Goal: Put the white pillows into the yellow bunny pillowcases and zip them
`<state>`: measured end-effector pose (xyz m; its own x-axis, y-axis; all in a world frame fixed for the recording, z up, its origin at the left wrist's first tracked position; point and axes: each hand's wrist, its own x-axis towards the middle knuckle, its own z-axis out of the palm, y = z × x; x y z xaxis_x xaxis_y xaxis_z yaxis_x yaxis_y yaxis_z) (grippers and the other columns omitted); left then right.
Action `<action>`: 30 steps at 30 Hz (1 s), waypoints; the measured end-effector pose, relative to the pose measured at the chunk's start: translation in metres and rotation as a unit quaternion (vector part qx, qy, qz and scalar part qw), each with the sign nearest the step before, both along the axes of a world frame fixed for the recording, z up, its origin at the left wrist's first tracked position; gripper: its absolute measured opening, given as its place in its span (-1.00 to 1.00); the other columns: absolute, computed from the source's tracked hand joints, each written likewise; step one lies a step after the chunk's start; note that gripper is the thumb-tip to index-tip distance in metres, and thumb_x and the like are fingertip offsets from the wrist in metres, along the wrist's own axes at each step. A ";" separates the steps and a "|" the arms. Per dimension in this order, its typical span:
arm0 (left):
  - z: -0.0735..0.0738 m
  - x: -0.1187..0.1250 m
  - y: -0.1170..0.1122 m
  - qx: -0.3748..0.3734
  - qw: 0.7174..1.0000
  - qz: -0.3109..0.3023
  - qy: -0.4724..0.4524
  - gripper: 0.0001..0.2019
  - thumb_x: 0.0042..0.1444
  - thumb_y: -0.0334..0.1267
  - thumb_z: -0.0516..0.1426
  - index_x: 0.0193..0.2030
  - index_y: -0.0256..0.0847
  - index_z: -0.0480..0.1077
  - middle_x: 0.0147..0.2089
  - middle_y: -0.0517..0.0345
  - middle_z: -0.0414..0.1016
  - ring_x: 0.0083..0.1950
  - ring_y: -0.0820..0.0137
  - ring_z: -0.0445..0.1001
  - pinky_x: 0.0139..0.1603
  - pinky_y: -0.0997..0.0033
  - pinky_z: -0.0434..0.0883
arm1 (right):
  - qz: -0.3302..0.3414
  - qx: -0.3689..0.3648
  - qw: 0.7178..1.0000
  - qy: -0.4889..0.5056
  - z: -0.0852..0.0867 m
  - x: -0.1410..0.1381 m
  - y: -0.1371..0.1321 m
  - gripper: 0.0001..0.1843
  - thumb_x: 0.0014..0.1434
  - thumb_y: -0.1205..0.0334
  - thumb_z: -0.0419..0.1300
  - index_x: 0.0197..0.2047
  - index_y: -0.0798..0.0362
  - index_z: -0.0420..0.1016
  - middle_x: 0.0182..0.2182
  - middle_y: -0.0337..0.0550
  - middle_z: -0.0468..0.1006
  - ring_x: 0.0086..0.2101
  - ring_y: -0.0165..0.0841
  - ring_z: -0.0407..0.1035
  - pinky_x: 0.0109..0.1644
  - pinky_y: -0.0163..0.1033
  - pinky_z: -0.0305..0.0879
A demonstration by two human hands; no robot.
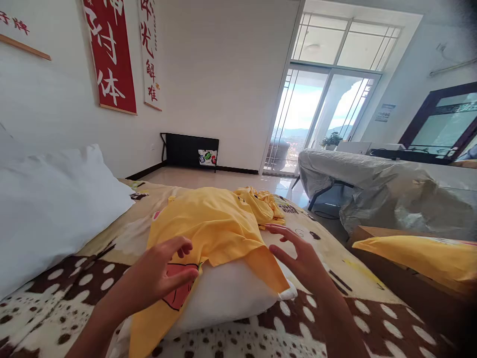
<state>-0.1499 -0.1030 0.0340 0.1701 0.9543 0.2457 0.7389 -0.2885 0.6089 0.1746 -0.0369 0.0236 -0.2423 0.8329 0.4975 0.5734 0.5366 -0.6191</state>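
A yellow pillowcase (208,219) with a red print near its left edge lies partly over a white pillow (227,288) on the bed. The pillow's near end shows bare between the two hanging sides of the cloth. Over the left side of the pillowcase is my left hand (169,266), fingers curved and apart with nothing between them. My right hand (292,251) hovers by the right edge of the cloth, fingers spread and holding nothing. Whether a fingertip touches the cloth I cannot tell. The far end of the pillowcase is bunched up.
A patterned blanket (357,288) covers the bed. At the left rests another white pillow (55,204). A yellow cushion (421,253) sits on a brown box (376,231) at the right. Behind it stands a plastic-covered table (335,161); a black panel (182,149) leans by the far wall.
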 end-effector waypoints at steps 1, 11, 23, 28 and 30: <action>-0.001 0.012 -0.006 -0.022 0.997 -0.016 0.069 -0.57 0.00 0.06 0.16 -0.04 -0.10 0.34 -0.03 0.06 0.46 -0.02 0.20 0.42 -0.01 0.26 0.38 | 0.011 -0.020 0.998 -0.056 0.000 -0.005 -0.005 -0.42 0.09 -0.02 0.17 0.19 -0.10 0.31 0.17 -0.11 0.35 0.15 -0.13 0.21 0.14 -0.02 0.20; -0.010 -0.003 0.000 -0.066 0.958 0.062 0.271 -0.74 -0.01 -0.51 -0.09 -0.27 -0.17 0.31 -0.21 0.07 0.50 -0.17 0.26 0.48 -0.27 0.37 0.29 | -0.126 -0.120 0.942 -0.288 -0.017 -0.011 0.012 -0.64 -0.05 0.44 0.03 -0.22 0.01 0.55 -0.32 -0.11 0.58 -0.23 -0.22 0.41 -0.26 -0.26 0.15; 0.003 -0.020 -0.027 0.464 0.845 0.196 0.180 -0.81 0.17 -0.46 -0.09 -0.31 -0.17 0.29 -0.38 0.18 0.43 -0.30 0.39 0.41 -0.22 0.46 0.28 | -0.279 0.413 0.867 0.027 0.002 0.000 -0.022 -0.79 0.03 0.37 0.11 -0.47 0.04 0.58 -0.48 -0.18 0.35 -0.41 -0.36 0.25 -0.30 -0.24 0.19; 0.007 -0.013 -0.038 0.460 0.861 0.170 0.135 -0.79 0.13 -0.50 -0.07 -0.40 -0.16 0.27 -0.49 0.29 0.35 -0.46 0.53 0.32 -0.37 0.55 0.23 | -0.194 0.308 0.918 0.158 0.006 0.005 -0.024 -0.80 -0.09 0.39 0.08 -0.58 0.03 0.50 -0.27 -0.11 0.50 -0.25 -0.26 0.34 -0.15 -0.16 0.22; 0.009 -0.012 -0.045 0.424 0.883 0.171 0.103 -0.79 0.14 -0.45 -0.07 -0.45 -0.15 0.26 -0.53 0.30 0.30 -0.50 0.53 0.25 -0.41 0.55 0.21 | -0.101 0.196 0.944 0.246 0.007 0.009 -0.021 -0.81 -0.09 0.36 0.06 -0.63 0.03 0.45 -0.26 -0.11 0.56 -0.21 -0.22 0.38 -0.09 -0.13 0.23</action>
<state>-0.1623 -0.1475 0.0434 0.0311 0.4452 0.8949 0.9411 -0.3146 0.1238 0.1840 -0.0582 0.0303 0.2419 0.5657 0.7883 0.3830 0.6908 -0.6133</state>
